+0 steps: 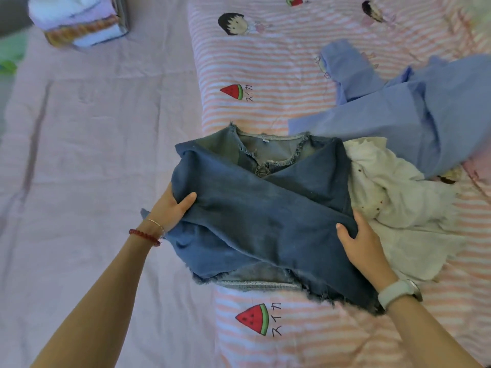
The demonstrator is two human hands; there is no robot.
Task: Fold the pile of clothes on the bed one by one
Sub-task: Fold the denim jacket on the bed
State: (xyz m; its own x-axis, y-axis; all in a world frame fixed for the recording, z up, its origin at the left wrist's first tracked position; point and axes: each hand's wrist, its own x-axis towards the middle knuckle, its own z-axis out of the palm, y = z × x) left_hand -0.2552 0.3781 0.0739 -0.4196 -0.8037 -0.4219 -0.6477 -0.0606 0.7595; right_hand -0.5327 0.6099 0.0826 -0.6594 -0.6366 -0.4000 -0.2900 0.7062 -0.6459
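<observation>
Both hands, left hand (pixel 170 208) and right hand (pixel 362 243), pinch frayed, crossed-sleeve denim jacket (pixel 265 208) edges.

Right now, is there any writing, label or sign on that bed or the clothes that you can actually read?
"スイカ": printed beside the near watermelon on the striped quilt.
"スイカ": again beside the far watermelon.
Small white tag in the denim top's neckline: too small to read.
Folded stack at the far left: no readable text.
</observation>
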